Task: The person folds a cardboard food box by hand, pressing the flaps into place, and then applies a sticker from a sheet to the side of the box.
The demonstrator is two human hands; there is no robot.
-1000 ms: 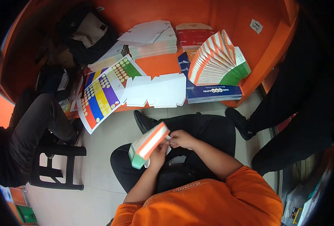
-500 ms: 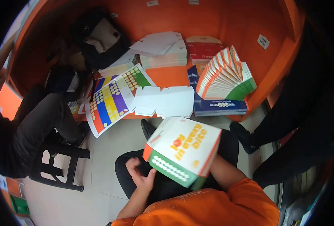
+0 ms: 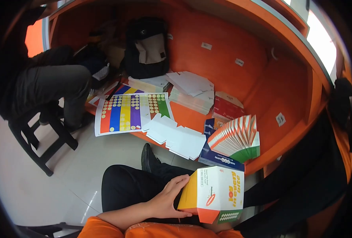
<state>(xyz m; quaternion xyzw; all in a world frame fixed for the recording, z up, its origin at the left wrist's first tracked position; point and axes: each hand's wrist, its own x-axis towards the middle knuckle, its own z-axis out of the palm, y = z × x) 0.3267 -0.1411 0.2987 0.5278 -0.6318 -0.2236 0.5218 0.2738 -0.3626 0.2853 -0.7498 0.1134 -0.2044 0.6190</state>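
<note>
A folded-up cardboard food box (image 3: 219, 190), white with yellow, orange and green sides and printed lettering, is held above my lap. My left hand (image 3: 169, 200) grips its yellow side, with the fingers along the upper edge and the thumb low. Only a bit of my right forearm (image 3: 219, 227) shows below the box; the right hand itself is hidden behind it. Beyond the box, flat white carton blanks (image 3: 176, 137) lie at the orange shelf's front edge. A fanned stack of orange, white and green cartons (image 3: 237, 139) rests on a dark blue carton (image 3: 219, 158).
A colourful printed sheet (image 3: 132, 113) overhangs the orange shelf. Stacked white blanks (image 3: 192, 93), red cartons (image 3: 227, 105) and a black backpack (image 3: 147, 47) are farther back. At the left, a person in dark trousers (image 3: 53, 81) sits on a black stool (image 3: 45, 139). Another person's dark-clothed leg is at the right.
The box has turned and moved right and lower in view. My left hand, off to its side with fingers apart before, now grips its yellow side. The camera view has swung.
</note>
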